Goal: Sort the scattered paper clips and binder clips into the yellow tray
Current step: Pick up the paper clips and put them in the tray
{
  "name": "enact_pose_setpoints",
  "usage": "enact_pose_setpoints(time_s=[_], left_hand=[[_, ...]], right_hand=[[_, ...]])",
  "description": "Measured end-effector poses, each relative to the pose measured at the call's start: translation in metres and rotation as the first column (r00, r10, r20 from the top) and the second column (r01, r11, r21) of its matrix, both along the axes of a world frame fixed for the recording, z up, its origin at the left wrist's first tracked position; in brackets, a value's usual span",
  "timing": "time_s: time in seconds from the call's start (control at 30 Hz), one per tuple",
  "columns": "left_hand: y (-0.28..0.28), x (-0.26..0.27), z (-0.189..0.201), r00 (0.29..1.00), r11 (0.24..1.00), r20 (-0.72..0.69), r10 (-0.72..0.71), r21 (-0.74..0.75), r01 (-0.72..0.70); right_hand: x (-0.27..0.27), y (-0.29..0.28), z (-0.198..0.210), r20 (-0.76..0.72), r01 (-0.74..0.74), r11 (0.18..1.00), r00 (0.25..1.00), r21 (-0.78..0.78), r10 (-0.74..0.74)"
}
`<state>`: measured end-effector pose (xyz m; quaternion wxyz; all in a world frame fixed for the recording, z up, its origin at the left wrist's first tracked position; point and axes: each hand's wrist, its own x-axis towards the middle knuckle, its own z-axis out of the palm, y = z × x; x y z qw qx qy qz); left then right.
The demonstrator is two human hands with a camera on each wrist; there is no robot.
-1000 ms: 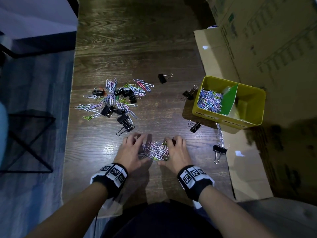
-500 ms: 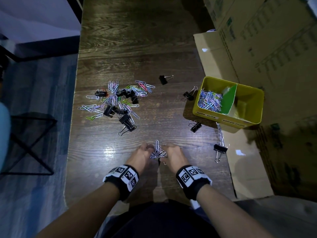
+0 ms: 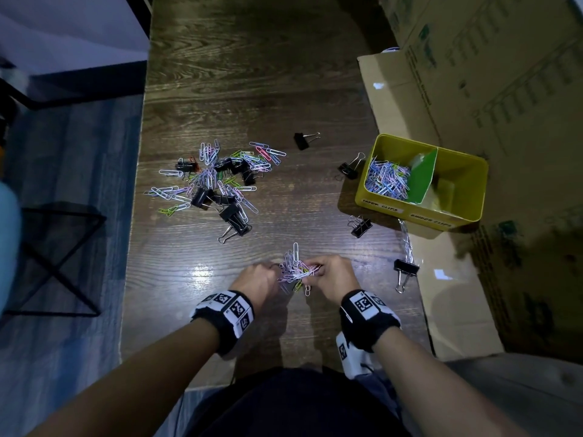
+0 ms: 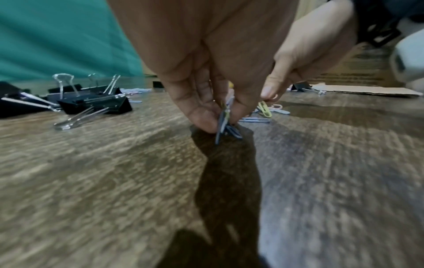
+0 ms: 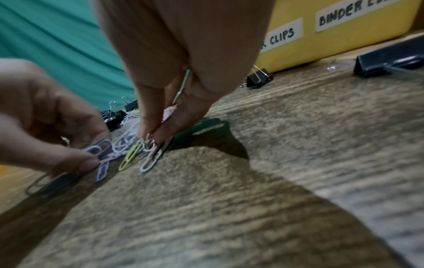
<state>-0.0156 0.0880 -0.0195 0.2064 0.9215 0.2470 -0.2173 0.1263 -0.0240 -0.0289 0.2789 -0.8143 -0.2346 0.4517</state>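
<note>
Both hands pinch one bundle of coloured paper clips (image 3: 295, 268) just above the dark wooden table (image 3: 252, 89), near its front edge. My left hand (image 3: 262, 279) grips the bundle's left side (image 4: 223, 123); my right hand (image 3: 331, 275) grips its right side (image 5: 149, 143). A yellow clip (image 5: 128, 159) and a pale one (image 5: 151, 161) dangle from the right fingers. The scattered pile of paper clips and black binder clips (image 3: 217, 181) lies further back on the left. The yellow tray (image 3: 419, 212) stands at the right, paper clips (image 3: 388, 179) in its left compartment beside a green divider (image 3: 422, 178).
Single black binder clips lie loose on the table (image 3: 303, 140), (image 3: 348, 170), (image 3: 359, 227), (image 3: 405, 269). Flattened cardboard (image 3: 457, 294) lies under and behind the tray on the right. A black metal frame (image 3: 56, 260) stands on the floor left of the table.
The hands swept together over flat-lying paper clips, closed on them and lifted the bundle slightly off the table, drawing it a little toward my body.
</note>
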Motion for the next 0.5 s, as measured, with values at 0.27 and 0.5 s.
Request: enact_pose_setpoints(time_s=[0.27,0.5], left_hand=[[0.028,0.001,0.0,0.988,0.94,0.0,0.157,-0.306,-0.15],[0.068,0.033,0.047,0.939,0.713,-0.06,0.338,-0.635,-0.297]], right_hand=[[0.019,-0.008,0.013,-0.134,0.087,0.984,0.989,0.158,-0.066],[0.052,-0.019,0.061,-0.272,0.259,0.9,0.948,0.351,-0.167]])
